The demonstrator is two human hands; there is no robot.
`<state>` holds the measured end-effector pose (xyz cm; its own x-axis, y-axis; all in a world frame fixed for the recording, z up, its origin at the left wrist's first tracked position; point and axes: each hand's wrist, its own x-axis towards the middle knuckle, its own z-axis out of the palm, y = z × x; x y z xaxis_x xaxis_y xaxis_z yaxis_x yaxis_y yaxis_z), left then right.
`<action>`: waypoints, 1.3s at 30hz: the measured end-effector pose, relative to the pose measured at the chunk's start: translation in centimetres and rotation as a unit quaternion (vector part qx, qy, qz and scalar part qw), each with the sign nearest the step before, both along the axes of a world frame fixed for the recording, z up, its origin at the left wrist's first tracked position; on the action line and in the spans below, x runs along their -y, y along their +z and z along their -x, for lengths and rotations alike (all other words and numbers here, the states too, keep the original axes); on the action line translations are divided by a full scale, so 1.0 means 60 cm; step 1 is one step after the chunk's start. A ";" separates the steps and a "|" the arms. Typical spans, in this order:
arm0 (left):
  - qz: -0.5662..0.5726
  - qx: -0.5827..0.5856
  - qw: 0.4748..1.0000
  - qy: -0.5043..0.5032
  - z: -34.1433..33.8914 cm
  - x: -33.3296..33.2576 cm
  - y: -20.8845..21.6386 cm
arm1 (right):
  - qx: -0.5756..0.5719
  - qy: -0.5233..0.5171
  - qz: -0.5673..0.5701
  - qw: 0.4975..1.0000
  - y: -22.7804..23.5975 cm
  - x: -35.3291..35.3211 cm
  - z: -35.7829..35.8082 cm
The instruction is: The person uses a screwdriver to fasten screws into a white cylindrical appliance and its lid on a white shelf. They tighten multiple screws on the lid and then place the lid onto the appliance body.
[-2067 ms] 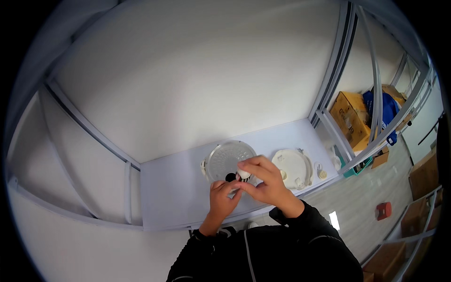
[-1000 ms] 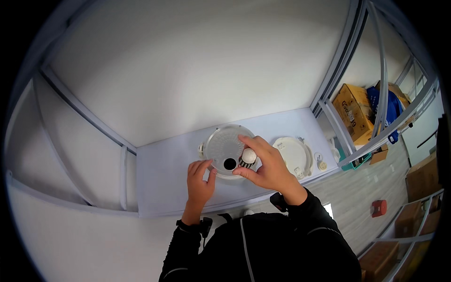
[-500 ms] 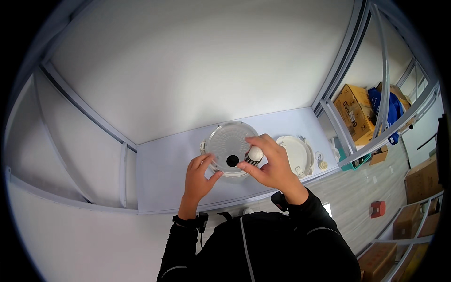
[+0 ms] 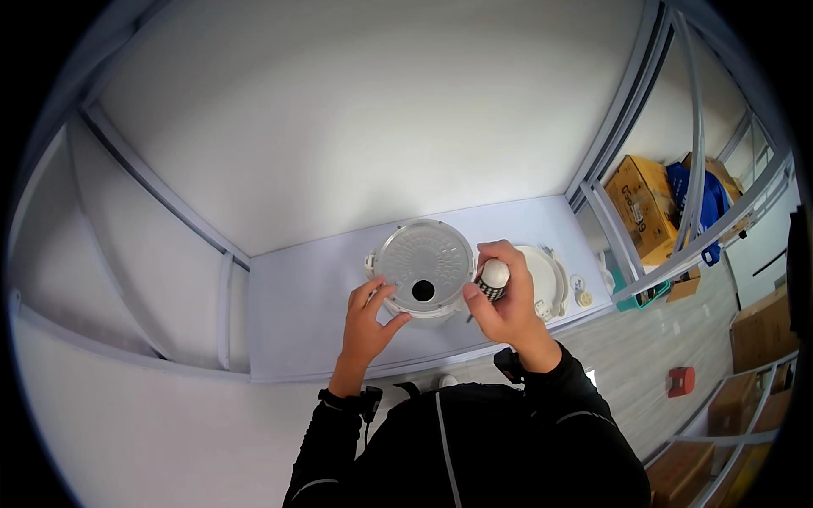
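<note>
A round metal plate (image 4: 426, 250) with raised dimples and one black hole near its front edge sits on a white appliance body with a clip on its left side; it looks like part of a rice cooker. My right hand (image 4: 506, 296) is wrapped round a screwdriver (image 4: 494, 278) with a white-topped, black-and-white checked handle. Its thin shaft points down past the plate's right edge, apart from the plate. At the front left of the rim rests my left hand (image 4: 370, 322), thumb and fingers spread, fingertips by the edge.
A white round cover (image 4: 542, 279) lies on the pale table (image 4: 296, 313) behind my right hand. To its right is a small cream-coloured part (image 4: 584, 299). Grey frame posts flank the table. Cardboard boxes (image 4: 641, 207) and a red stool (image 4: 681, 381) stand off to the right.
My right hand has moved right with the screwdriver, away from over the plate, tilting it. The plate is more exposed. My left hand stays by the rim.
</note>
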<state>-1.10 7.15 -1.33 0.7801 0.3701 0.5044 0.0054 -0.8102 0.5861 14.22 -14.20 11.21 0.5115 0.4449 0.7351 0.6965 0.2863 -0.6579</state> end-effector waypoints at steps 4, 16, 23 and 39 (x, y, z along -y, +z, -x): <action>-0.071 0.037 0.996 0.044 -0.004 0.025 -0.017 | 0.017 0.002 0.068 0.998 -0.002 0.009 -0.019; -0.132 0.089 0.980 0.115 -0.055 0.104 -0.030 | 0.029 -0.029 0.385 0.922 -0.081 0.006 -0.021; -0.123 0.094 0.984 0.092 -0.054 0.093 -0.030 | -0.039 -0.128 0.278 0.951 -0.126 0.022 -0.072; -0.081 0.094 0.990 0.060 -0.054 0.083 -0.044 | -0.115 -0.148 0.277 0.942 -0.155 0.012 -0.093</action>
<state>2.17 2.19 -4.00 0.6220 0.3573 0.6967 0.0117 -0.8939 0.4480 19.77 -14.93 1.90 0.7905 0.5413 0.2866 0.5131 -0.3296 -0.7925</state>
